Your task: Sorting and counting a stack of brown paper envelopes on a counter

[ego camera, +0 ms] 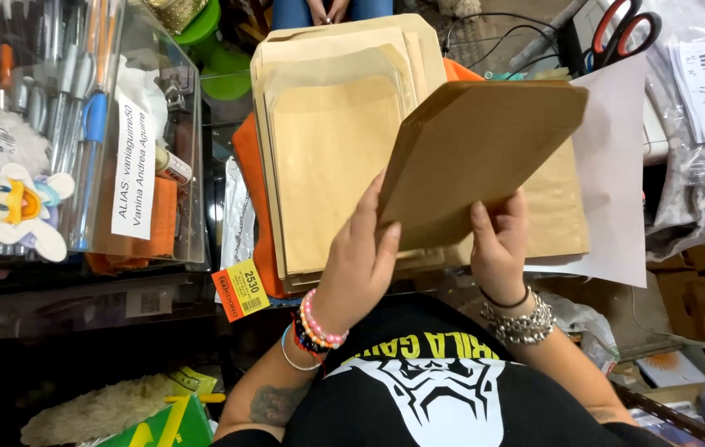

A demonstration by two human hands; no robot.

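While tilted up off the pile, held in both hands: thick brown kraft-paper envelope bundle (485, 157), slanting from lower left to upper right, roughly centre of view, above the lap.

Beneath and behind it, lying flat: fanned stack of pale tan paper envelopes (332, 141), several sizes overlapping, largest at the back. Under that stack, showing at its left edge: orange flat sheet or folder (246, 165). To the right, partly under the bundle: pale lilac sheet of paper (613, 165).

Far left, standing upright: clear plastic box of pens (79, 124), with a white printed label on its front wall and a cartoon duck cut-out beside it. Upper right, among cables and plastic bags: red-handled scissors (630, 33). Just below the tan stack's left corner: small orange and yellow price tag (241, 290).

Left hand (361, 257): fingers spread flat against the bundle's near face, thumb side along its lower edge, grasping it; beaded bracelets at the wrist. Right hand (500, 244): thumb on the bundle's front near its lower right corner, remaining fingers curled behind, gripping it; metal chain bracelets at the wrist.

Top centre, well apart: another person's clasped hands (328, 10).
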